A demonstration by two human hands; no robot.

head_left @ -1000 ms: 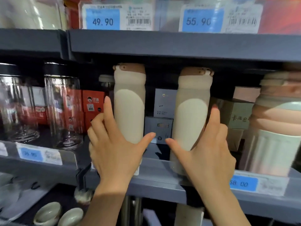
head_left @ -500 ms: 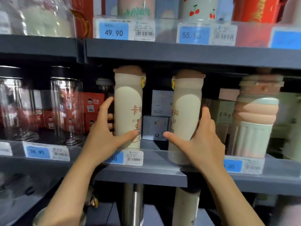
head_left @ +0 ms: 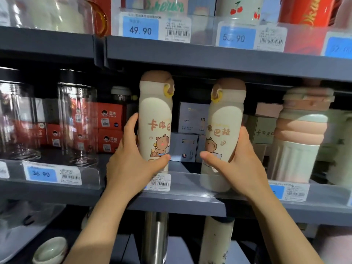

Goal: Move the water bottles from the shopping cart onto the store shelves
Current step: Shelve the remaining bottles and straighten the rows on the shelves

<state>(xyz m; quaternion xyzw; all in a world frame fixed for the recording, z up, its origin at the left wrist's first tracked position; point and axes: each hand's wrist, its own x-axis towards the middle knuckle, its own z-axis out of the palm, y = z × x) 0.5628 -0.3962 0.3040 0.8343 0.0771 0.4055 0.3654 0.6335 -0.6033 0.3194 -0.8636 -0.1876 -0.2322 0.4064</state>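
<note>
Both grips clamped: left hand [head_left: 131, 164] round one upright cream bottle [head_left: 155, 121], right hand [head_left: 242, 164] round its twin [head_left: 224, 130], bases at the shelf [head_left: 190, 199] front edge.

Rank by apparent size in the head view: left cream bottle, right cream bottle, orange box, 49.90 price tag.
1. Left cream bottle and right cream bottle: alike.
2. 49.90 price tag.
3. Orange box, farther back, so unsure.

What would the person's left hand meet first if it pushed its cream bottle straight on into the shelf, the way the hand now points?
Probably the red boxes stacked at the back, just beyond the left hand, which grips the left cream bottle. The bottle itself may meet the grey boxes first; depth is unclear.
</note>
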